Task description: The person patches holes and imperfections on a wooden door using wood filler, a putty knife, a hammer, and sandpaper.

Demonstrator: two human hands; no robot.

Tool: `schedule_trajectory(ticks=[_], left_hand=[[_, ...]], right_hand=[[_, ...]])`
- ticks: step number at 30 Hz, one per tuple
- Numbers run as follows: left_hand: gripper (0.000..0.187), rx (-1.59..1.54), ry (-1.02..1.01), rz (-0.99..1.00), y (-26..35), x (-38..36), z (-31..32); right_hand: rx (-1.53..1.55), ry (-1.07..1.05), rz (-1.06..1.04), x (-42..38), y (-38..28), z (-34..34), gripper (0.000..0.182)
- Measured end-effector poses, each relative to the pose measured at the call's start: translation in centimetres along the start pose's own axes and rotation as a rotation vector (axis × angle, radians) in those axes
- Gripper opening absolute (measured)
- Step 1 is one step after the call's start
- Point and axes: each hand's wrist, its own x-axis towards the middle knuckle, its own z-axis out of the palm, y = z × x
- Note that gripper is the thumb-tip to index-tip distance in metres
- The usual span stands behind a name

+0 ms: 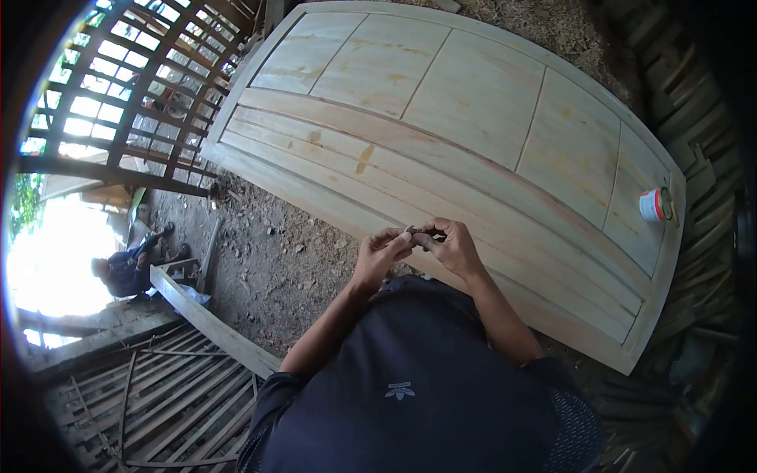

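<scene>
My left hand [378, 255] and my right hand [454, 249] meet in front of my chest, above the near edge of a large panelled wooden door [489, 102]. Fingertips of both hands are pinched together around a small brownish piece [412, 230], too small to identify. The door is pale bare wood with grooves between its panels and several yellowish-brown smears. On its far right end stands a small white and red tin [653, 206], with something thin lying beside it.
A person in dark blue [126, 270] sits at the left, near a long wooden plank [209, 327]. Wood shavings cover the dirt floor [268, 252]. Slatted wood [173, 402] lies at lower left, a lattice [142, 87] stands upper left, and stacked boards [694, 118] line the right.
</scene>
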Motion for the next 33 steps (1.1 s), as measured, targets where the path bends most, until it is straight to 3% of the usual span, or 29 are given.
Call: schedule_trajectory(ticks=[2, 4, 5, 6, 7, 9, 12, 13, 14, 15, 21, 29, 33], left_hand=[[0.052, -0.021, -0.108, -0.104, 0.2, -0.2, 0.5], [0.057, 0.044, -0.076, -0.087, 0.4, -0.9, 1.2], [0.061, 0.115, -0.047, -0.062, -0.2, -1.3, 1.4], [0.064, 0.103, 0.003, -0.058, -1.5, -1.5, 1.0], [0.064, 0.083, 0.01, -0.069, -2.3, -1.8, 0.5], [0.061, 0.078, 0.083, -0.044, -3.6, -2.9, -0.9], [0.056, -0.023, 0.287, -0.014, -5.0, -4.8, -3.3], [0.055, -0.028, 0.364, -0.001, -5.3, -5.3, -4.2], [0.055, -0.044, 0.433, 0.025, -6.0, -5.7, -5.2], [0.053, -0.093, 0.489, 0.033, -6.4, -6.1, -6.1], [0.049, -0.145, 0.718, 0.022, -6.6, -7.1, -7.9], [0.05, -0.239, 0.771, -0.064, -9.8, -6.5, -10.2], [0.048, -0.187, 0.789, -0.146, -13.7, -6.0, -12.7]], right_hand=[[-0.136, -0.006, -0.022, 1.2, 2.8, -2.4, 0.015], [-0.379, 0.227, -0.092, 3.4, 7.4, -7.0, 0.014], [-0.723, 0.35, -0.26, 4.2, 7.8, -9.7, 0.014], [-0.828, 0.337, -0.169, 5.1, 9.4, -12.3, 0.016], [-0.798, 0.276, -0.072, 5.7, 10.1, -14.1, 0.017], [-0.825, 0.065, -0.069, 6.8, 11.4, -16.1, 0.018], [-0.76, 0.087, -0.005, 7.2, 10.0, -15.9, 0.019], [-0.76, 0.056, -0.025, 7.4, 10.3, -15.7, 0.019], [-0.807, 0.059, -0.197, 7.5, 10.9, -15.8, 0.02], [-0.845, 0.064, -0.366, 8.1, 11.3, -15.4, 0.022], [-0.822, 0.059, -0.445, 15.8, 11.7, -7.4, 0.021], [-0.746, 0.009, -0.577, 32.1, 9.6, 9.3, 0.013], [-0.764, -0.042, -0.566, 35.3, 8.4, 12.4, 0.013]])
